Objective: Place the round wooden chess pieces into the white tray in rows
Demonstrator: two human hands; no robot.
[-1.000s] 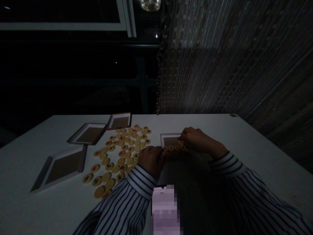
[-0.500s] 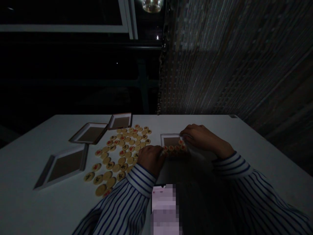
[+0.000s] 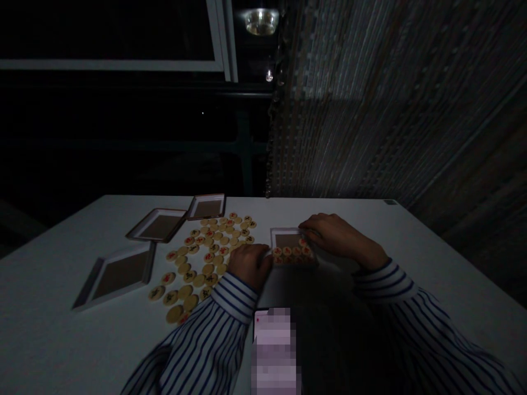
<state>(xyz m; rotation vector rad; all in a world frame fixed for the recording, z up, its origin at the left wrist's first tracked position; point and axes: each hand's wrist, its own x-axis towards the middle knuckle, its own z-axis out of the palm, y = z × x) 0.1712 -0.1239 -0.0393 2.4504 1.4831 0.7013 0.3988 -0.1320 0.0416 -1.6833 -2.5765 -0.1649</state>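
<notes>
Your left hand (image 3: 250,265) has drawn slightly back from the box tray (image 3: 288,239). The tray lies between your hands, its rows running left to right; your right hand (image 3: 340,236) is at its far-right corner. I can't tell whether either grip holds anything. Loose xiangqi pieces (image 3: 185,291) lie nearer your left hand. Count: nine packed pieces (image 3: 297,250) visible, over forty loose, three other trays (image 3: 160,226), one phone (image 3: 274,351).

No writing can be read with certainty. Single Chinese-style characters, red on some and black on others, mark loose round pieces (image 3: 209,257) on the table (image 3: 354,340); red ones mark the discs (image 3: 287,251) in the box (image 3: 284,230). The phone's screen (image 3: 272,351) is pixelated.
</notes>
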